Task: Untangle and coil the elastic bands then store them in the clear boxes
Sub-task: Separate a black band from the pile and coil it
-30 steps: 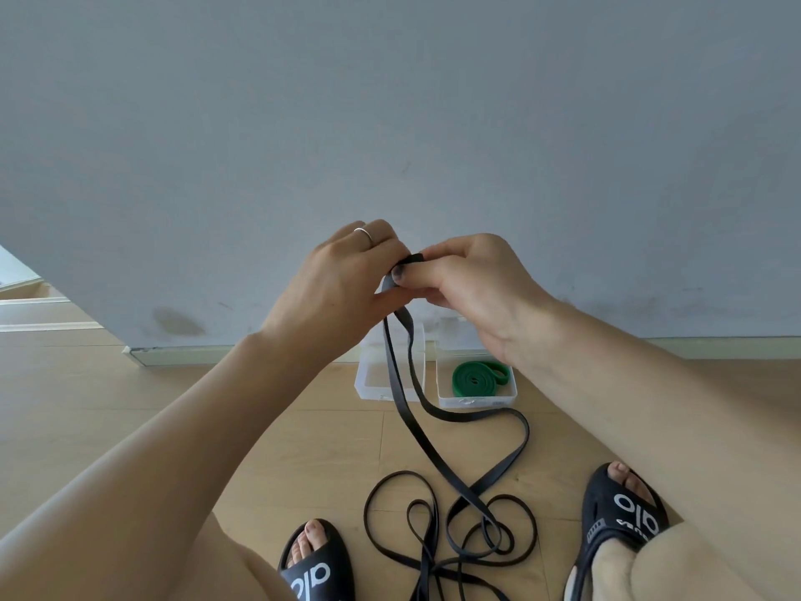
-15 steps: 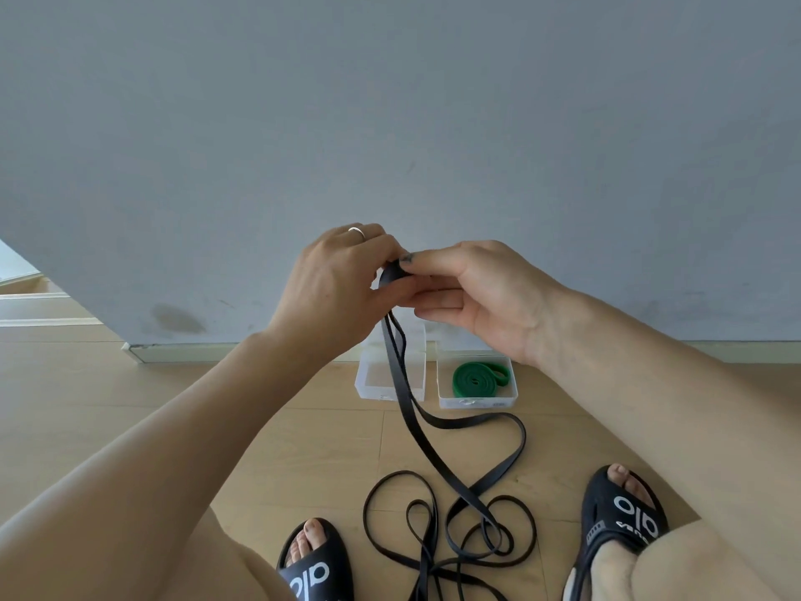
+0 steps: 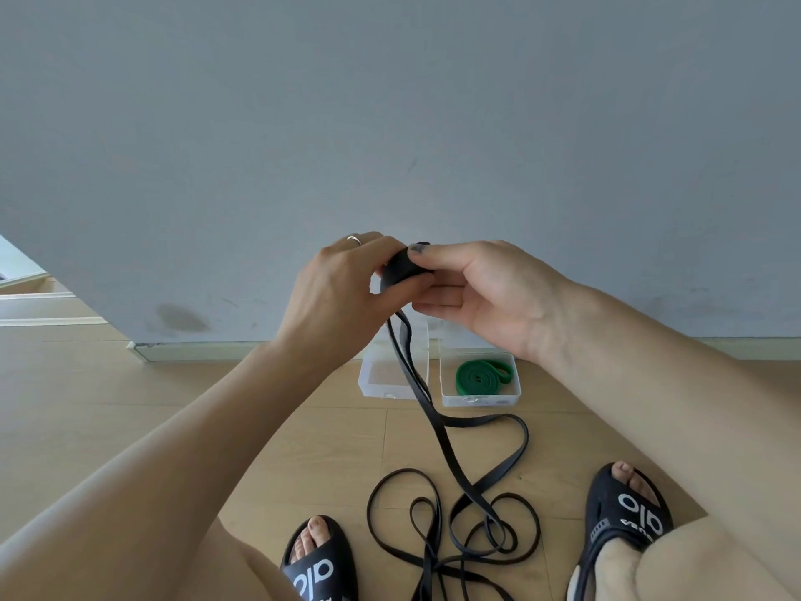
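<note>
At the centre of the frame, both hands meet on a small started coil of the black elastic band [image 3: 401, 267]; the left hand [image 3: 342, 292] curls its fingers and thumb around the roll from the left, a ring on one finger; the right hand [image 3: 481, 288] pinches the coil's upper edge with its thumb on top, its other fingers lying nearly straight beneath it. Both forearms reach in from the lower corners, wrists raised in front of a grey wall [image 3: 390, 123]. The rest of the black band drops from the coil, crosses in front of the left clear box [image 3: 372, 379], and spreads in loose, overlapping loops on the wooden floor [image 3: 130, 405] at lower centre, between two feet in black sandals [image 3: 624, 509]. Just beside that box, to the right, a second clear box [image 3: 516, 394] holds a coiled green elastic band [image 3: 479, 377]; both boxes sit on the floor near the base of the wall, partly hidden behind the hands.
</note>
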{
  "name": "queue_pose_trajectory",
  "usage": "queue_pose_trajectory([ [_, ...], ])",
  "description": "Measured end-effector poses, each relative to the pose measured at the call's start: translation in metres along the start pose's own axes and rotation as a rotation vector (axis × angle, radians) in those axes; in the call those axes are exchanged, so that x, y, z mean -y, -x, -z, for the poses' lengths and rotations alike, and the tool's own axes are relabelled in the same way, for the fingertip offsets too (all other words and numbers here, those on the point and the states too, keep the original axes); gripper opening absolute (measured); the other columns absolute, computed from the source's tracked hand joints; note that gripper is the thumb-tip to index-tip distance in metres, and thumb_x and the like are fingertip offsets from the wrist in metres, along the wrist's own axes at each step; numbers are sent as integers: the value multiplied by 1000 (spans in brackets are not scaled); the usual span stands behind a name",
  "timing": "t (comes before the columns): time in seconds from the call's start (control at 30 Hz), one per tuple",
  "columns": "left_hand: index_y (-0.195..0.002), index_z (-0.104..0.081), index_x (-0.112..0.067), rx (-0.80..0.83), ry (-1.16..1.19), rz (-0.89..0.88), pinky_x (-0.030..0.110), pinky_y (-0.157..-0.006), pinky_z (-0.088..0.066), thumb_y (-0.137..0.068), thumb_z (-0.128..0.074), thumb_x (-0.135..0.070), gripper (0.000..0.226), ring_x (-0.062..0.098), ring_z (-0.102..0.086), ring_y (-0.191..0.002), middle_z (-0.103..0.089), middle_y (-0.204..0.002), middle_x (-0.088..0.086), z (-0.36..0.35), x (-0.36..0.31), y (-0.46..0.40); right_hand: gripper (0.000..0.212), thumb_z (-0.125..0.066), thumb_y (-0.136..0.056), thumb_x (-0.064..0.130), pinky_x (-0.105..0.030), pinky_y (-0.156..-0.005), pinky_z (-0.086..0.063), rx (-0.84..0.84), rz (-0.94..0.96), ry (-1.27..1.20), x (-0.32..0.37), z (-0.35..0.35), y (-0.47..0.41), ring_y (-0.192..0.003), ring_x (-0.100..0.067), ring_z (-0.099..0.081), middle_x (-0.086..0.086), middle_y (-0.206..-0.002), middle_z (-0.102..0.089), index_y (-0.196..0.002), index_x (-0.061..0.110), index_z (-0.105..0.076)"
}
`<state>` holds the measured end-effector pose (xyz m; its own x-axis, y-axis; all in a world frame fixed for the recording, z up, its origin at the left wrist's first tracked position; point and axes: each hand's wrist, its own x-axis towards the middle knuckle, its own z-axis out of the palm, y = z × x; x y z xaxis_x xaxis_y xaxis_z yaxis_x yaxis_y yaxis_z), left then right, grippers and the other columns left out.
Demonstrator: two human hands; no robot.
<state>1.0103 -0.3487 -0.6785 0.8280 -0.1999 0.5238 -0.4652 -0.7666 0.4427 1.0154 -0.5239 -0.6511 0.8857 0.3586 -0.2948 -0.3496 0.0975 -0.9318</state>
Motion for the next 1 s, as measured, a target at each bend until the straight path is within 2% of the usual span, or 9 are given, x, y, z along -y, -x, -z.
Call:
queue_pose_trajectory([
  [0.17, -77, -62, -13, 2, -85, -63, 35, -58, -42, -93, -63, -45, 36, 19, -51, -70, -58, -71, -5, 3, -2, -4, 16, -66, -98, 26, -44, -108, -50, 38, -66, 29, 4, 4, 3, -104, -15, -74, -1, -106, -80, -104, 20, -79],
  [0.27, -76, -60, -14, 65, -173, -134, 34, -56, -42, -93, -58, -47, 37, 21, -52, -67, -56, -68, -4, 4, -1, -4, 23, -73, -88, 32, -47, -104, -53, -97, -17, 247, 3, 2, 7, -106, -18, -73, -4, -101, -80, -101, 15, -81],
  [0.33, -76, -62, -13, 75, -200, -176, 37, -57, -43, -92, -55, -46, 37, 24, -53, -67, -56, -67, -3, 4, 0, -7, 46, -79, -69, 41, -46, -99, -57, -193, 41, 359, 1, -4, 8, -100, -19, -73, -10, -101, -77, -98, 5, -78],
  [0.43, -74, -61, -9, 56, -229, -257, 36, -53, -39, -92, -52, -44, 40, 27, -49, -62, -55, -65, 1, 6, -2, -13, 74, -81, -51, 47, -44, -81, -55, -283, 146, 428, -1, -10, 8, -77, -23, -62, -7, -80, -60, -102, -5, -68],
  [0.5, -74, -64, -8, 60, -218, -257, 35, -53, -39, -90, -49, -51, 48, 26, -50, -62, -57, -65, 2, 6, -4, -14, 67, -84, -56, 42, -54, -83, -54, -327, 176, 428, -2, -10, 7, -76, -29, -60, -5, -80, -54, -96, -7, -63],
  [0.6, -82, -71, -12, 50, -153, -196, 38, -56, -45, -90, -60, -50, 40, 21, -54, -66, -60, -71, -2, 4, -2, -11, 33, -88, -69, 27, -58, -96, -54, -354, 174, 388, -3, -9, 7, -78, -24, -67, -8, -79, -61, -84, 12, -62],
  [0.73, -93, -76, -16, -11, 44, -101, 17, -71, -45, -83, -86, -28, 18, 4, -55, -74, -65, -77, -8, 3, -2, -8, 14, -76, -87, 14, -40, -103, -55, -208, 120, 225, 0, -3, 5, -90, -22, -78, -12, -89, -80, -84, 0, -75],
  [0.87, -91, -75, -15, 8, 119, -43, 21, -75, -47, -86, -81, -20, 10, 12, -59, -80, -67, -81, -4, 7, -2, -7, 20, -68, -94, 15, -40, -108, -51, -85, 54, 102, 1, -3, 1, -98, -25, -78, -10, -102, -81, -107, 3, -77],
  [1.0, -86, -70, -15, 65, 57, -52, 27, -72, -46, -89, -77, -23, 12, 10, -55, -77, -60, -77, -8, 6, 4, -6, 24, -70, -94, 21, -45, -109, -49, -82, 14, 156, -1, -4, 0, -105, -21, -75, -7, -110, -79, -113, 7, -75],
])
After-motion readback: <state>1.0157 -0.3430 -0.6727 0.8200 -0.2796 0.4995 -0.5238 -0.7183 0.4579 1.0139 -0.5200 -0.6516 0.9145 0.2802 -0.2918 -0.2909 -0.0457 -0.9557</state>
